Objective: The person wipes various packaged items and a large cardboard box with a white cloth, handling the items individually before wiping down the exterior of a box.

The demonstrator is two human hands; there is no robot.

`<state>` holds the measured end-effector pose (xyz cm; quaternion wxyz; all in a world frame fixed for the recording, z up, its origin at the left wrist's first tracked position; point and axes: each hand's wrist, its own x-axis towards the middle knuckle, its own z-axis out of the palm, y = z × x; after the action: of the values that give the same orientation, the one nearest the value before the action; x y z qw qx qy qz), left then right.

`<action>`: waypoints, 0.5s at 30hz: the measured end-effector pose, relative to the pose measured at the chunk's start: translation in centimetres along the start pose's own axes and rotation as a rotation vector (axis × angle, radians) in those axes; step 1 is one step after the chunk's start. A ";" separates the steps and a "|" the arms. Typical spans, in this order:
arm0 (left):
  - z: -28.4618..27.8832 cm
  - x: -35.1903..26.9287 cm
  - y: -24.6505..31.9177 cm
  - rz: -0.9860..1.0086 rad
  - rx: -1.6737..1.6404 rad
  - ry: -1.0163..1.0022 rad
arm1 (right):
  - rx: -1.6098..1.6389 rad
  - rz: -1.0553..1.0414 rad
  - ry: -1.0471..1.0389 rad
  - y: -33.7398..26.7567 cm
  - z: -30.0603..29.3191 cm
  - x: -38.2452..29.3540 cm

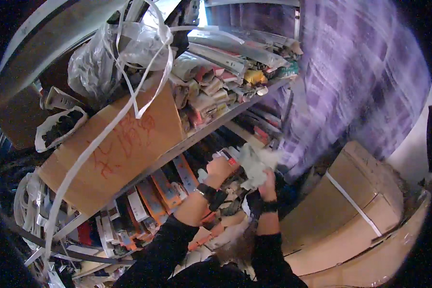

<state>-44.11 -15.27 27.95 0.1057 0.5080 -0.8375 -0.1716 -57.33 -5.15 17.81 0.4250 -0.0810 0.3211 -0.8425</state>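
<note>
My left hand is at the packed lower shelf, beside a small box with a red and dark end; whether the fingers grip it is not clear. To its right, my right hand holds a crumpled pale sheet, perhaps paper or cloth, by its lower right edge. The upper part of the sheet is blurred. Both wrists wear dark bands. Below the hands lie crumpled scraps and other packaging.
Above runs a metal shelf edge with rolled, wrapped goods and a cardboard box bearing red writing. Orange boxes fill the lower shelf. White strapping hangs at left. A purple curtain and large cartons stand right.
</note>
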 end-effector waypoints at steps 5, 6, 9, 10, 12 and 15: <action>-0.6 -1.0 -2.0 0.100 -0.039 -0.104 | 0.326 -0.034 -0.062 -0.6 -6.5 -7.4; -0.8 -1.7 -2.1 0.175 -0.138 -0.133 | 0.738 0.054 -0.182 -0.2 -8.4 -7.8; -0.1 -4.7 -2.3 0.373 -0.465 -0.153 | 0.244 -0.061 -0.197 2.5 -12.9 -8.2; 0.3 -5.8 -2.8 0.500 -0.680 -0.137 | 0.338 0.140 -0.390 4.3 -11.4 -8.5; 0.7 -7.5 -4.8 0.571 -0.746 -0.191 | -0.068 0.149 -0.266 3.0 -5.1 -11.7; 0.8 -9.5 -5.9 0.640 -0.952 -0.480 | -0.069 0.287 -0.271 0.1 0.8 -14.7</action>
<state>-35.20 -9.23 24.84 0.1756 0.0760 -0.7802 -0.5955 -47.71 5.68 20.38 0.5769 -0.1615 0.2981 -0.7431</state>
